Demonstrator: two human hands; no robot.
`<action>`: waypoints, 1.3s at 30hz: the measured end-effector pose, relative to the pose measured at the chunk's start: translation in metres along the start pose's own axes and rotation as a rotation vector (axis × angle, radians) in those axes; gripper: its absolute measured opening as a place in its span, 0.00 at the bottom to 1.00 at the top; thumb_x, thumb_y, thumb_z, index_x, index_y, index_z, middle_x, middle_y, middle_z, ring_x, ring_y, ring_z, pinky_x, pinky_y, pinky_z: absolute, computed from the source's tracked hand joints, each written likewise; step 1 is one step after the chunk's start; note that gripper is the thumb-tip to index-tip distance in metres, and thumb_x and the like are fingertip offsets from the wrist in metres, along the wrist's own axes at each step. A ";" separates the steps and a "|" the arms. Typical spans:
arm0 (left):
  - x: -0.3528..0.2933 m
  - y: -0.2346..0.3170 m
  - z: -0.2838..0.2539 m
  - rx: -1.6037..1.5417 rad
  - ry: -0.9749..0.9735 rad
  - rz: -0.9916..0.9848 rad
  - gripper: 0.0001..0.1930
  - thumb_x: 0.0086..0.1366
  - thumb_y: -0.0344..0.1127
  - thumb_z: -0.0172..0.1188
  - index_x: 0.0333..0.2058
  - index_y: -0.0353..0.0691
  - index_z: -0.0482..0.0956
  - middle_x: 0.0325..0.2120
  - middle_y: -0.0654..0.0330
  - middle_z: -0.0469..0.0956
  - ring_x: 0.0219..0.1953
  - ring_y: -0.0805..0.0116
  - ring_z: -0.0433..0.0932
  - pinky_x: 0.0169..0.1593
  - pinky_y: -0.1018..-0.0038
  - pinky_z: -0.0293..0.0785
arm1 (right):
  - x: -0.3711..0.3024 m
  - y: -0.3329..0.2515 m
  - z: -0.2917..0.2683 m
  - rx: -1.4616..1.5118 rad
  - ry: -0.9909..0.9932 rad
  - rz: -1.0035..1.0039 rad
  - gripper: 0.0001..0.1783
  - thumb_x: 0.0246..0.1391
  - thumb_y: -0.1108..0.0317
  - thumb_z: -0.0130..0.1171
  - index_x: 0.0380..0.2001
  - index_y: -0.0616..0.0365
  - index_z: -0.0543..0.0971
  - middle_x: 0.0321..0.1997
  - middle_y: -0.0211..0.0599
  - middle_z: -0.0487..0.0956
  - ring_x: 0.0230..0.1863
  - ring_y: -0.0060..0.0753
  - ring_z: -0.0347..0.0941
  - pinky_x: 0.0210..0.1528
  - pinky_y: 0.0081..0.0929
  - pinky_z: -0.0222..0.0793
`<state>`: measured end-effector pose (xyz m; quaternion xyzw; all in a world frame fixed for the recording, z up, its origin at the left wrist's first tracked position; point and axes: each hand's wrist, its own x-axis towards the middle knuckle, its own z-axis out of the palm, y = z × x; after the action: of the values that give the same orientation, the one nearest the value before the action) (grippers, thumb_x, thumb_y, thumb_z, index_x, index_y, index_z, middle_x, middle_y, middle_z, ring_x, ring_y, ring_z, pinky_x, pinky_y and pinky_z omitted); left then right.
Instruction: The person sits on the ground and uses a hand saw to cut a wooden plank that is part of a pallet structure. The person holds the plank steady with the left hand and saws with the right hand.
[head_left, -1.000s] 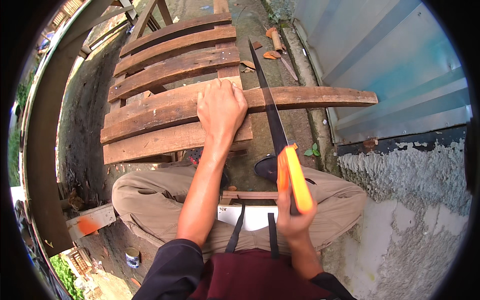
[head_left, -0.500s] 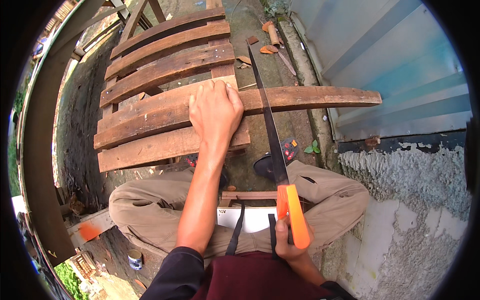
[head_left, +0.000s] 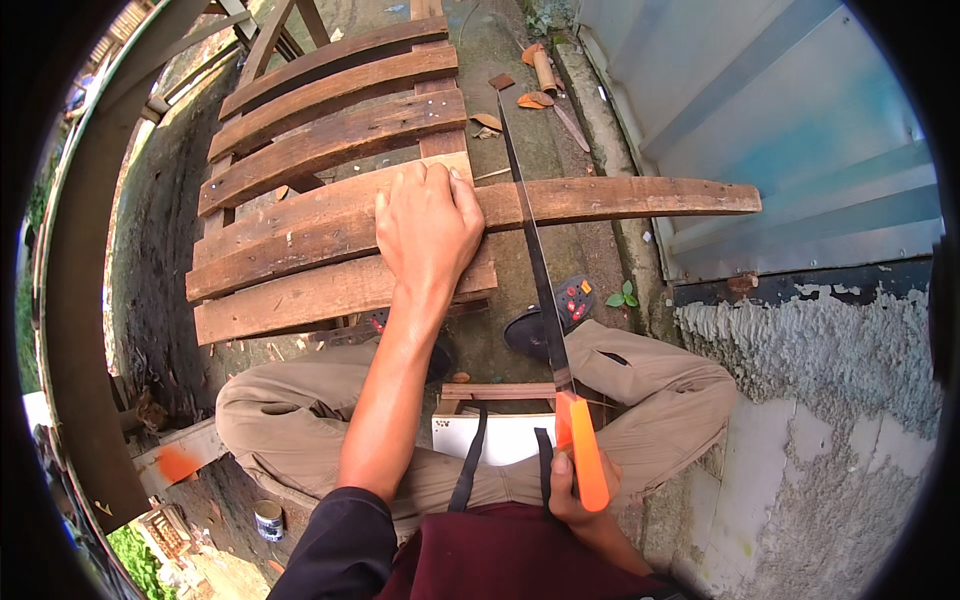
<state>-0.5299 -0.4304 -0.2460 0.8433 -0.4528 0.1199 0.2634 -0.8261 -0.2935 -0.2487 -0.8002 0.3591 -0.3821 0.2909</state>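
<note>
A long wooden board [head_left: 640,197] lies across the slatted wooden pallet [head_left: 330,113], its right end sticking out past the pallet toward the metal wall. My left hand [head_left: 430,225] is closed over the board near the pallet's right edge, pressing it down; the fingertips are partly hidden. In my right hand [head_left: 585,485] is the orange handle of a handsaw [head_left: 543,280]. Its dark blade crosses the board just right of my left hand, pointing away from me. Whether the teeth have cut into the wood I cannot tell.
On the right stand a corrugated metal sheet [head_left: 780,130] and a rough plastered wall [head_left: 810,350]. Dry leaves [head_left: 535,100] and a short bamboo piece [head_left: 544,72] lie on the ground ahead. A small can [head_left: 269,520] stands at lower left. My bent legs flank a white-topped low seat [head_left: 510,438].
The saw has slid back toward me, its handle lower and its tip nearer. My left hand stays on the board, which has barely shifted.
</note>
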 end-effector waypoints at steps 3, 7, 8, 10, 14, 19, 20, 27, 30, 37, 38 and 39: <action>-0.002 0.001 0.007 0.015 0.051 -0.032 0.14 0.68 0.39 0.52 0.31 0.36 0.80 0.33 0.51 0.79 0.41 0.49 0.78 0.47 0.56 0.69 | 0.038 -0.003 0.008 0.190 0.020 0.166 0.09 0.57 0.74 0.65 0.37 0.69 0.79 0.23 0.38 0.78 0.20 0.29 0.76 0.24 0.28 0.71; 0.003 0.000 0.004 0.018 0.017 0.007 0.14 0.68 0.39 0.52 0.31 0.35 0.81 0.32 0.50 0.79 0.40 0.48 0.78 0.47 0.55 0.70 | 0.123 0.003 0.058 0.374 0.138 0.187 0.12 0.61 0.71 0.66 0.28 0.61 0.74 0.17 0.31 0.72 0.16 0.18 0.66 0.20 0.24 0.59; 0.005 -0.002 0.004 0.014 0.022 0.009 0.14 0.68 0.39 0.52 0.31 0.35 0.81 0.32 0.49 0.79 0.41 0.47 0.78 0.47 0.55 0.70 | 0.127 0.007 0.068 0.381 0.183 0.110 0.14 0.62 0.70 0.66 0.26 0.60 0.72 0.16 0.31 0.71 0.16 0.17 0.63 0.19 0.24 0.57; 0.006 -0.004 0.007 0.000 0.022 0.019 0.15 0.68 0.39 0.52 0.32 0.34 0.82 0.32 0.49 0.80 0.41 0.47 0.78 0.48 0.54 0.70 | 0.111 -0.002 0.048 0.394 0.148 0.203 0.13 0.60 0.72 0.67 0.27 0.61 0.73 0.16 0.31 0.71 0.16 0.16 0.64 0.19 0.24 0.59; 0.003 -0.009 0.000 0.020 -0.024 -0.039 0.15 0.67 0.39 0.53 0.32 0.34 0.82 0.33 0.49 0.80 0.42 0.47 0.78 0.49 0.54 0.70 | 0.017 -0.010 -0.004 0.103 -0.012 0.076 0.09 0.54 0.76 0.66 0.37 0.69 0.80 0.24 0.40 0.79 0.19 0.32 0.77 0.22 0.29 0.71; 0.001 0.001 0.001 0.003 0.041 -0.059 0.14 0.67 0.39 0.53 0.31 0.35 0.81 0.34 0.49 0.80 0.42 0.47 0.78 0.49 0.54 0.70 | 0.015 -0.015 -0.013 0.116 0.003 0.078 0.11 0.54 0.76 0.65 0.40 0.72 0.81 0.26 0.42 0.80 0.21 0.35 0.79 0.24 0.30 0.74; 0.000 0.005 0.004 -0.007 0.031 -0.060 0.14 0.67 0.39 0.53 0.31 0.35 0.81 0.34 0.49 0.80 0.42 0.48 0.78 0.48 0.54 0.70 | 0.040 -0.009 0.003 0.258 0.094 0.183 0.07 0.56 0.76 0.65 0.38 0.69 0.81 0.20 0.37 0.77 0.18 0.30 0.77 0.23 0.29 0.72; 0.010 0.004 -0.002 0.073 -0.059 -0.069 0.16 0.67 0.39 0.52 0.35 0.33 0.83 0.36 0.47 0.81 0.44 0.46 0.79 0.51 0.53 0.70 | 0.104 0.003 0.051 0.376 0.103 0.197 0.11 0.61 0.71 0.66 0.28 0.61 0.74 0.17 0.33 0.72 0.16 0.19 0.68 0.20 0.25 0.62; 0.007 -0.002 0.002 0.053 -0.018 -0.068 0.16 0.66 0.40 0.52 0.34 0.33 0.84 0.36 0.48 0.81 0.45 0.47 0.79 0.52 0.52 0.70 | 0.034 -0.004 0.018 0.277 0.055 0.174 0.05 0.56 0.76 0.65 0.29 0.64 0.77 0.16 0.34 0.72 0.15 0.25 0.70 0.19 0.26 0.64; 0.003 0.007 0.000 0.081 -0.028 -0.112 0.16 0.66 0.40 0.52 0.35 0.34 0.84 0.36 0.48 0.81 0.45 0.48 0.79 0.51 0.54 0.70 | 0.051 -0.012 0.018 0.327 0.050 0.235 0.05 0.54 0.75 0.64 0.29 0.64 0.77 0.18 0.39 0.75 0.16 0.32 0.74 0.20 0.29 0.65; 0.001 0.006 0.001 0.075 -0.034 -0.095 0.16 0.66 0.40 0.52 0.35 0.34 0.84 0.36 0.48 0.81 0.45 0.47 0.79 0.51 0.54 0.70 | 0.086 -0.009 0.030 0.387 0.022 0.307 0.06 0.54 0.74 0.64 0.29 0.63 0.77 0.19 0.40 0.75 0.17 0.33 0.75 0.21 0.30 0.66; 0.003 0.006 0.001 0.073 -0.029 -0.090 0.16 0.66 0.40 0.52 0.35 0.34 0.84 0.36 0.48 0.81 0.45 0.47 0.79 0.51 0.54 0.70 | 0.116 -0.002 0.048 0.456 0.062 0.276 0.06 0.55 0.73 0.64 0.30 0.63 0.77 0.19 0.40 0.76 0.18 0.34 0.75 0.22 0.31 0.67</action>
<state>-0.5335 -0.4362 -0.2436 0.8734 -0.4137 0.1123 0.2312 -0.7339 -0.3759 -0.2267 -0.6453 0.3785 -0.4343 0.5017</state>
